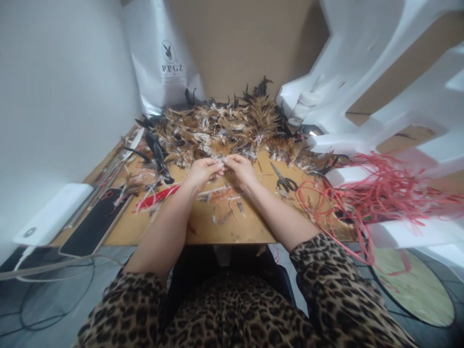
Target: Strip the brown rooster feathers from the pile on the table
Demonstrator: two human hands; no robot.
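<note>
My left hand (203,171) and my right hand (241,170) meet at the middle of a wooden table (232,227), fingertips pinched together on a small feather (221,158) at the near edge of a big pile of brown, white and black feathers (232,128). Both hands have their fingers closed round it. A red feather (157,198) lies just left of my left wrist. Black-handled scissors (284,181) lie just right of my right hand. Loose feather scraps (224,208) lie under my forearms.
A tangle of red strips (366,193) spreads over the table's right side and white foam shapes (380,87). A white bag (163,58) stands at the back left. A black phone (92,227) and a white power bank (52,212) lie at the left edge.
</note>
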